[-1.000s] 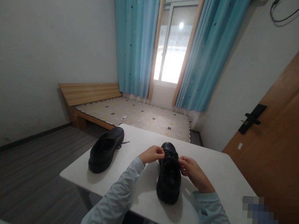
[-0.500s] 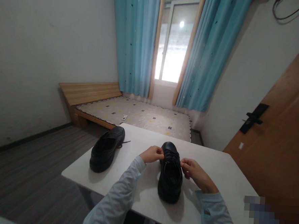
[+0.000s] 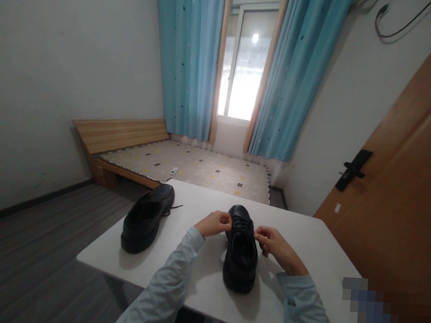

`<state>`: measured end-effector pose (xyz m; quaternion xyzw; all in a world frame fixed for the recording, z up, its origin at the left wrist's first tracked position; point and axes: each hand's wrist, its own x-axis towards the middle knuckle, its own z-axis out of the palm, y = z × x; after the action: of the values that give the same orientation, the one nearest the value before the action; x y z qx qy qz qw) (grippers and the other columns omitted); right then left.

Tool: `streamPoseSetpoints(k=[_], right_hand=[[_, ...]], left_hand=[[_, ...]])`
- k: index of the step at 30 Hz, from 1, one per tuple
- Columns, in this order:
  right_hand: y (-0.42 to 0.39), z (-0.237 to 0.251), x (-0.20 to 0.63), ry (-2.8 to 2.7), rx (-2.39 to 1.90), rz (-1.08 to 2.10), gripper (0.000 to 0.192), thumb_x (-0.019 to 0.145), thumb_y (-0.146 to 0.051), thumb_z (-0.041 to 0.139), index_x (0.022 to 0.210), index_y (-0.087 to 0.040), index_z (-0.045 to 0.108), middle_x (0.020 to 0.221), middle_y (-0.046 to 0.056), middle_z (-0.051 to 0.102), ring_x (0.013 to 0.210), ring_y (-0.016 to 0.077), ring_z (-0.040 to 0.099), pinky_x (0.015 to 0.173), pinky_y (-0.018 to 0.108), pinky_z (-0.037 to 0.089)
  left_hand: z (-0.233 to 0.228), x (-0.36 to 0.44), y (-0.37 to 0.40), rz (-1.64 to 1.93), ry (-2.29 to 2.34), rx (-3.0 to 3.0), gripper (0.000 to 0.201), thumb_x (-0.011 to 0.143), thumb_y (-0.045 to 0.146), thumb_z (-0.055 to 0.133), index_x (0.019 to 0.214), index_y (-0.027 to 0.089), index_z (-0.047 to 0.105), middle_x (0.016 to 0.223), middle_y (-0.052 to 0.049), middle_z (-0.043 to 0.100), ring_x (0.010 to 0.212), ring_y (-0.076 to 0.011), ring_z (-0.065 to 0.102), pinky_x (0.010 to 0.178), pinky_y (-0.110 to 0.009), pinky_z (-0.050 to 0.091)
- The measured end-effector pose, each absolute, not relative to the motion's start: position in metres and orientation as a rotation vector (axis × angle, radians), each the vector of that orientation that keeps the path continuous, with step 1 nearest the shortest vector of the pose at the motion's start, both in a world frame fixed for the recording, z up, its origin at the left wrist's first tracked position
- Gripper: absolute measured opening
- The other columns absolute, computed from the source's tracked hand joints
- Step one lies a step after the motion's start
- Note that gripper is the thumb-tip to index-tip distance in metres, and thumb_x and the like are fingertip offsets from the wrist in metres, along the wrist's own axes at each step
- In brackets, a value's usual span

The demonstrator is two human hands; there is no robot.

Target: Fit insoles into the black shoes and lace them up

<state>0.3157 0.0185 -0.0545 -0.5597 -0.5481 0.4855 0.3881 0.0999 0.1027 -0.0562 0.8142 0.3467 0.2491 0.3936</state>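
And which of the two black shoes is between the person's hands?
The shoe on the right: the left hand and right hand are at opposite sides of its laces. The other shoe stands farther left, untouched.

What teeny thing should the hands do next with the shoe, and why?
Maybe gently pull the laces outward, if the fingers have them: the left hand and right hand are pinched on opposite sides of the black shoe, beside its laces. The lace ends are too small to make out.
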Motion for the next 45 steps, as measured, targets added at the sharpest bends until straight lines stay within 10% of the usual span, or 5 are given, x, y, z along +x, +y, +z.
streamPoseSetpoints(k=[8,21,45], right_hand=[[-0.005,-0.010,0.288,-1.628,-1.249,0.362,0.016,0.079,-0.032,0.056,0.088,-0.020,0.052,0.088,0.004,0.058,0.085,0.0174,0.056,0.080,0.034,0.046],[-0.064,-0.045,0.223,-2.212,-1.487,-0.543,0.051,0.058,-0.019,0.079,0.103,-0.015,0.057,0.092,0.010,0.062,0.078,0.0256,0.059,0.069,0.040,0.051],[-0.067,-0.046,0.228,-2.203,-1.670,-0.376,0.054,0.059,-0.010,0.079,0.110,-0.014,0.061,0.085,0.008,0.069,0.078,0.0233,0.063,0.071,0.033,0.048]], left_hand=[[-0.058,0.100,0.105,0.718,0.940,2.031,0.046,0.079,0.056,0.045,0.073,0.013,0.061,0.069,-0.003,0.063,0.068,-0.0140,0.057,0.066,-0.024,0.042],[-0.068,0.102,0.106,0.737,0.999,2.056,0.035,0.078,0.047,0.049,0.076,0.015,0.062,0.073,-0.003,0.068,0.070,-0.0152,0.061,0.067,-0.024,0.044],[-0.061,0.104,0.090,0.816,1.148,2.223,0.042,0.086,0.048,0.042,0.070,0.016,0.062,0.067,-0.002,0.065,0.063,-0.0131,0.055,0.059,-0.022,0.036]])
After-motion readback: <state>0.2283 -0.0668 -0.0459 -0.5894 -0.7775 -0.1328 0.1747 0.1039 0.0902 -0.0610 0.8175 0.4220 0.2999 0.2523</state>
